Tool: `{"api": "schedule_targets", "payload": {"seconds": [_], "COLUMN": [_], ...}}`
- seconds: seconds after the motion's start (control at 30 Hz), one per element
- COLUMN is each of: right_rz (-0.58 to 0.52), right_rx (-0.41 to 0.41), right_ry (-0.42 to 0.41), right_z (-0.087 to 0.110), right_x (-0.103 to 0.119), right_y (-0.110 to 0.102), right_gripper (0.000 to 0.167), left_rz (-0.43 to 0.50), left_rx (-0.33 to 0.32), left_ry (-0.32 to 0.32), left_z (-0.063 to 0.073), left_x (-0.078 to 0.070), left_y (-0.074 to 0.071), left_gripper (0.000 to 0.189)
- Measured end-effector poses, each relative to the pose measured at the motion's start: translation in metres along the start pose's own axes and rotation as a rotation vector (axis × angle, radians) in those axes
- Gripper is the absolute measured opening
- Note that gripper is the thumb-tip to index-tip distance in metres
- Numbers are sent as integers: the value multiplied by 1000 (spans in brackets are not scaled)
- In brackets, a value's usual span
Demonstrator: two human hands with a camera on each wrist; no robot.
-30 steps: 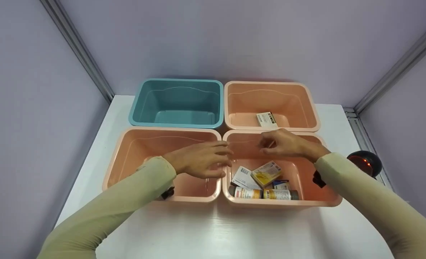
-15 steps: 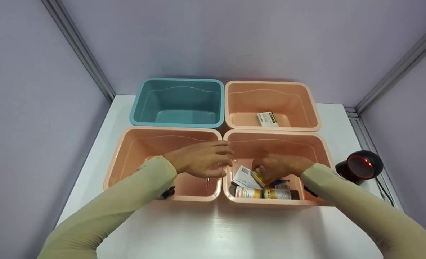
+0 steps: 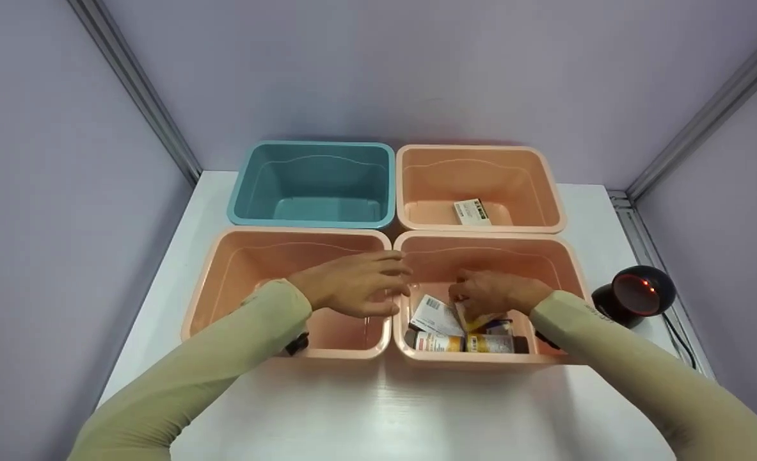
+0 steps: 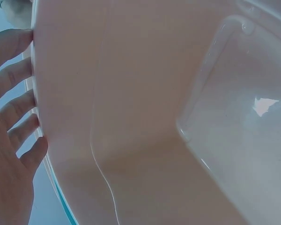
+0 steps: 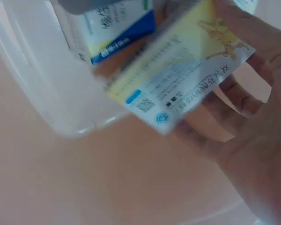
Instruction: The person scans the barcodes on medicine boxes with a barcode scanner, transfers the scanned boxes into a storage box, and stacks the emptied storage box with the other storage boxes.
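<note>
My right hand (image 3: pixel 490 293) is down inside the near right peach bin (image 3: pixel 570 269) and grips a yellow medicine box (image 3: pixel 477 318); the right wrist view shows the yellow box (image 5: pixel 182 84) held by my fingers (image 5: pixel 243 101), slightly blurred. Beside it in the bin lie a white box with a barcode (image 3: pixel 434 314), a blue and white box (image 5: pixel 114 33) and two small bottles (image 3: pixel 464 344). My left hand (image 3: pixel 359 289) hovers with fingers straight over the right rim of the near left peach bin (image 3: pixel 212 282); those fingers (image 4: pixel 16 110) lie against its wall (image 4: pixel 131 117).
A teal bin (image 3: pixel 244 192) stands at the back left, and a peach bin (image 3: pixel 544 179) with one white box (image 3: pixel 471 212) at the back right. A black barcode scanner (image 3: pixel 637 294) with a red window sits right of the bins. White table (image 3: pixel 378 410) lies in front.
My right hand dropped from above the near right bin's far rim into the bin and took hold of the yellow box, lifting it slightly. The left hand stayed put.
</note>
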State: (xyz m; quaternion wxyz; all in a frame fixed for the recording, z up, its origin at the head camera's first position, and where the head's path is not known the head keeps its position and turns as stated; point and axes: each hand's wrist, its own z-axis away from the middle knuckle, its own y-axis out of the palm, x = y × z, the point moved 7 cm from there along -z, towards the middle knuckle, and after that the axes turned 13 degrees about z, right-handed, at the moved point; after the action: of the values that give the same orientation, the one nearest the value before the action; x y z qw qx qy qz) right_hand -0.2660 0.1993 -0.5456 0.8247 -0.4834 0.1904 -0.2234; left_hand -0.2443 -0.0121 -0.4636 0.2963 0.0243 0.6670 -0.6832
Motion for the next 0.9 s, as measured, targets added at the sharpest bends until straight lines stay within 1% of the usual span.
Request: {"api": "schedule_targets", "payload": {"seconds": [0.07, 0.1, 0.13, 0.2, 0.3, 0.4, 0.47, 0.53, 0.63, 0.8, 0.9], "right_rz": [-32, -169, -204, -260, -339, -436, -494, -531, -569, -632, -629], "right_rx": [-71, -105, -120, -135, -143, -211, -283, -354, -434, -521, -578], "right_ry": [-11, 26, 33, 54, 131, 179, 194, 196, 212, 245, 244], "right_z": [3, 6, 8, 13, 22, 34, 42, 51, 63, 79, 85], "right_x": [-5, -12, -16, -24, -37, -47, -53, -58, -63, -66, -65], "right_y": [-7, -11, -13, -17, -23, -32, -40, -47, -55, -63, -69], "right_gripper": [29, 32, 33, 32, 23, 17, 18, 19, 20, 24, 29], "left_rz": [7, 11, 13, 21, 21, 26, 30, 37, 37, 36, 32], "left_rx": [-1, -1, 0, 4, 14, 19, 13, 6, 0, -5, -13], "left_ry": [-2, -5, -10, -17, -27, -31, -31, -28, -22, -12, 0], "left_z": [0, 0, 0, 0, -1, -1, -1, -1, -1, 0, 2], "left_x": [0, 1, 1, 1, 2, 2, 1, 1, 0, -1, -2], "left_y": [0, 0, 0, 0, 0, 0, -1, -1, -2, -1, -1], "left_gripper": [50, 50, 50, 51, 52, 52, 52, 52, 52, 51, 50]}}
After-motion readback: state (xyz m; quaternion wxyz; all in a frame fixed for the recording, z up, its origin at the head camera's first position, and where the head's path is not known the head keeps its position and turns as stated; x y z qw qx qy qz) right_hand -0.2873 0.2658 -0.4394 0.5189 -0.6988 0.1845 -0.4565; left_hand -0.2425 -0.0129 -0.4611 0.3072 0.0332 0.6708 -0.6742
